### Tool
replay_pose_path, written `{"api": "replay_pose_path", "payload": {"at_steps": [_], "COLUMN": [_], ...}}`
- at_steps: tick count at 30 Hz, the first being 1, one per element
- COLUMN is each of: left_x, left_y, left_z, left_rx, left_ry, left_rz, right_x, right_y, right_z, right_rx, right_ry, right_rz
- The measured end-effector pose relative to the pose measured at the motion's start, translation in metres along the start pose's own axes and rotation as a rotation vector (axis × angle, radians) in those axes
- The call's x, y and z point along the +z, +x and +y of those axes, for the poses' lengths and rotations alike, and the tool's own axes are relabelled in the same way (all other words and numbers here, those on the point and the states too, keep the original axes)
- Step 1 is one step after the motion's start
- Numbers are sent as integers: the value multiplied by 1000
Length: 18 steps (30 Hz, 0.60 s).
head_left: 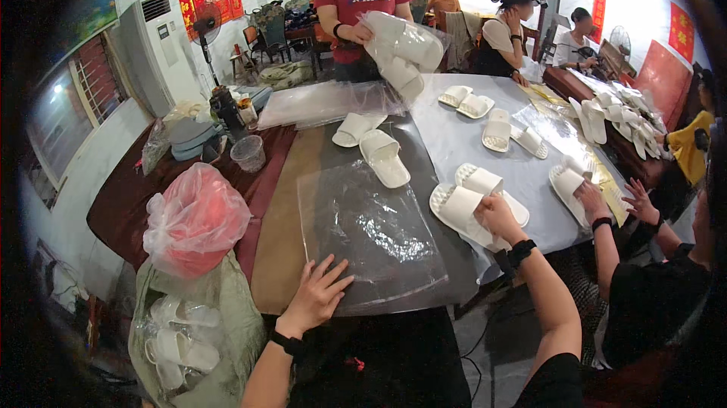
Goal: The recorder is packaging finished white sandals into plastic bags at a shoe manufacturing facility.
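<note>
My left hand (316, 296) lies with its fingers spread at the near left corner of a see-through plastic bag (371, 230), which is flat on the table. To the right, my right hand (500, 218) is closed on a white slipper (460, 207), with its fingers at the strap and partly hidden. A second white slipper (485, 181) lies against it on the far side. Beyond the bag sits another pair, one slipper (385, 158) angled towards me and its mate (356, 128) behind it.
Across the table, a person holds bagged slippers (405, 48) above a stack of plastic bags (322, 103). At right, a co-worker's hand (594, 202) touches a slipper pair. Left are a plastic tub (248, 152), a pink-filled bag (198, 218) and a green sack (241, 302) holding slippers.
</note>
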<state>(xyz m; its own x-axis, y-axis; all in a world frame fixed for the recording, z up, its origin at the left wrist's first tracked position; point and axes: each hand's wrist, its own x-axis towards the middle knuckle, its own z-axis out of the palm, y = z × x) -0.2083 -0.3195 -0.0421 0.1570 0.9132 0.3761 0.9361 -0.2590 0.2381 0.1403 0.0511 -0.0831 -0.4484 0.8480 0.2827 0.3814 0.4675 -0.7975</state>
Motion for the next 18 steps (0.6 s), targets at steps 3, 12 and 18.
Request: {"api": "replay_pose_path", "payload": {"at_steps": [3,12,18], "left_x": [-6,-23,2], "left_y": [-3,23,29], "left_z": [-1,27,34], "left_rx": [-20,-43,-64], "left_ry": [101,128,61], "left_rz": [-88,111,159], "right_x": [-6,-54,-50], "right_y": [-6,-102,-162], "right_z": [-4,-153,-200], "right_rx": [-16,206,-3], "right_ry": [14,814,488], "right_rz": [87,-70,-568]}}
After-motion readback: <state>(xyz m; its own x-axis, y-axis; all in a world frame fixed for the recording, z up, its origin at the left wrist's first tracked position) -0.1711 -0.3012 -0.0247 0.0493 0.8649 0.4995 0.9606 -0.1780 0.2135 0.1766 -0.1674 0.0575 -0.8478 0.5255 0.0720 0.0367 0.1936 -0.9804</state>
